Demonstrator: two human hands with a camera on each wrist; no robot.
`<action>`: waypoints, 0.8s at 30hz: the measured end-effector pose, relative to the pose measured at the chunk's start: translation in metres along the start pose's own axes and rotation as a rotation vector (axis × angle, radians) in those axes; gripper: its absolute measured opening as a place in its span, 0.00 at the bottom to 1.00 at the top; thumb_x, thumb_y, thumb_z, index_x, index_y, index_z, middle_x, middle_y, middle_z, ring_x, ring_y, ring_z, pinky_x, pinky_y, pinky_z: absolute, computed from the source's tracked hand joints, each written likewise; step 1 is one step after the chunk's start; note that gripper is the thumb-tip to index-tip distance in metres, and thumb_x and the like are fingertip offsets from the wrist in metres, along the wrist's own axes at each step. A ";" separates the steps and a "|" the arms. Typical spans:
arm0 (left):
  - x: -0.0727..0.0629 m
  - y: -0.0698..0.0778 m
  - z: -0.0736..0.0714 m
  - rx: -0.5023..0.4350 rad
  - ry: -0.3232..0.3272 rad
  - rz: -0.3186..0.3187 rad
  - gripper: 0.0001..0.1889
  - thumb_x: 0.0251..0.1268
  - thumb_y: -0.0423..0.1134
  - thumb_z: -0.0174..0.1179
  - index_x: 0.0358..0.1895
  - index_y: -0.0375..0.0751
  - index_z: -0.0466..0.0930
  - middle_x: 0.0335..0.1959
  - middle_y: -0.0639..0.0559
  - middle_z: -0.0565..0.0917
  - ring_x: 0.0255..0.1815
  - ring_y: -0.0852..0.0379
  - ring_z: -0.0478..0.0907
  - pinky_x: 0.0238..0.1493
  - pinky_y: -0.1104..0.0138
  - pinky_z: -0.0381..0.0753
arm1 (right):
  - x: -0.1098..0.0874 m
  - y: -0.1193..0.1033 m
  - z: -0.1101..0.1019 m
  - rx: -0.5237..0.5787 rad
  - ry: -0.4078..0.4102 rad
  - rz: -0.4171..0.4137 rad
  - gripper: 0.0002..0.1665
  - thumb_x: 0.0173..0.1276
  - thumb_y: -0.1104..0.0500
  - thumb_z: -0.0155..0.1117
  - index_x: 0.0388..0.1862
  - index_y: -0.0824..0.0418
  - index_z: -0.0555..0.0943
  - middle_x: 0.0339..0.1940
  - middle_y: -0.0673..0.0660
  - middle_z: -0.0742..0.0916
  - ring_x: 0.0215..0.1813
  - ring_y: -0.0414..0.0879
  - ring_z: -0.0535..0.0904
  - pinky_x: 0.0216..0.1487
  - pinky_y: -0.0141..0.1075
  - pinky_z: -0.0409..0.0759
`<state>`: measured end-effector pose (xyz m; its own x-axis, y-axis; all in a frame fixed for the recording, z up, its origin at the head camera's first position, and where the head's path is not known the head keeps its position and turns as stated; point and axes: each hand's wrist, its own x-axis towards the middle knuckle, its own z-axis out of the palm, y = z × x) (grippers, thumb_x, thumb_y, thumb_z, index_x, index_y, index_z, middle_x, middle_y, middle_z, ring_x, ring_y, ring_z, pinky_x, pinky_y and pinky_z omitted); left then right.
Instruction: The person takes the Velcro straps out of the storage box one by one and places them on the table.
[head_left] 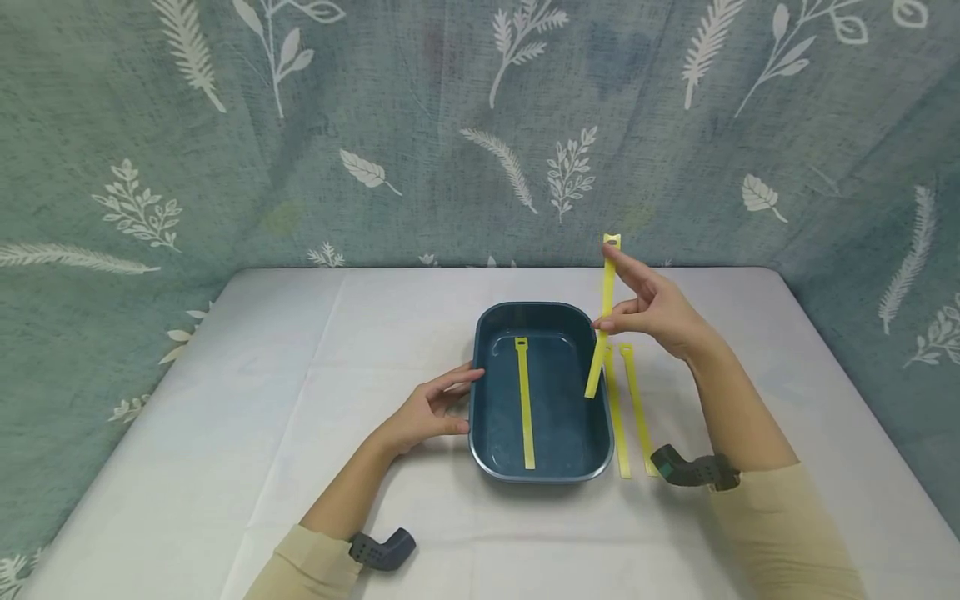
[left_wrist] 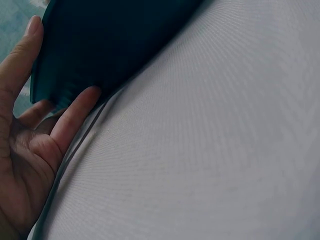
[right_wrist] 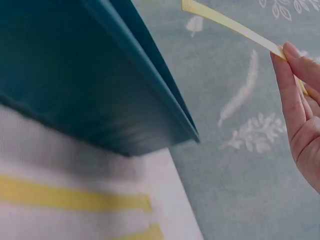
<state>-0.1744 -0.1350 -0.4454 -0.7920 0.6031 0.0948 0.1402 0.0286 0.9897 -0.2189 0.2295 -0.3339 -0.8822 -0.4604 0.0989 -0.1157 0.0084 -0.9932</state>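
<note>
A yellow hook-and-loop cable tie (head_left: pixel 607 287) with a slotted head hangs over the right rim of a dark blue tray (head_left: pixel 542 477). My right hand (head_left: pixel 656 312) pinches it between thumb and fingers, one fingertip up near the slotted head. In the right wrist view the tie (right_wrist: pixel 235 27) sticks out past the fingertips. My left hand (head_left: pixel 427 412) rests against the tray's left side, fingers at the rim and thumb lower on the wall. In the left wrist view its fairly straight fingers (left_wrist: pixel 75 117) touch the tray's outer wall (left_wrist: pixel 105 45). Another yellow cable tie (head_left: pixel 526 408) lies lengthwise inside the tray.
Right of the tray, two more yellow cable ties, an inner one (head_left: pixel 618 421) and an outer one (head_left: pixel 637 408), lie on the white tablecloth (head_left: pixel 375 333). A leaf-patterned cloth (head_left: pixel 420 100) hangs behind the table.
</note>
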 end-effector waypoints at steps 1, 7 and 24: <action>0.000 0.000 0.000 0.002 0.000 -0.002 0.43 0.47 0.48 0.74 0.67 0.36 0.66 0.75 0.41 0.55 0.71 0.37 0.58 0.68 0.53 0.61 | -0.003 0.000 -0.003 -0.003 0.010 0.004 0.58 0.56 0.78 0.64 0.77 0.47 0.48 0.79 0.50 0.45 0.35 0.44 0.86 0.46 0.37 0.83; -0.001 0.001 0.000 0.015 0.002 -0.015 0.43 0.47 0.48 0.74 0.67 0.38 0.66 0.74 0.41 0.55 0.71 0.37 0.58 0.68 0.51 0.60 | -0.022 -0.002 -0.016 -0.010 0.057 0.017 0.58 0.55 0.79 0.63 0.77 0.48 0.49 0.79 0.52 0.45 0.34 0.45 0.86 0.44 0.35 0.83; -0.001 -0.001 0.000 0.010 0.005 -0.010 0.42 0.47 0.47 0.73 0.68 0.39 0.66 0.75 0.42 0.55 0.72 0.38 0.56 0.69 0.50 0.57 | -0.079 0.010 -0.044 -0.232 0.046 0.162 0.59 0.56 0.71 0.68 0.78 0.51 0.44 0.79 0.57 0.45 0.38 0.49 0.86 0.47 0.29 0.81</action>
<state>-0.1734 -0.1356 -0.4467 -0.7966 0.5984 0.0850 0.1377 0.0426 0.9896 -0.1704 0.3048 -0.3490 -0.9170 -0.3956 -0.0516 -0.0686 0.2838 -0.9564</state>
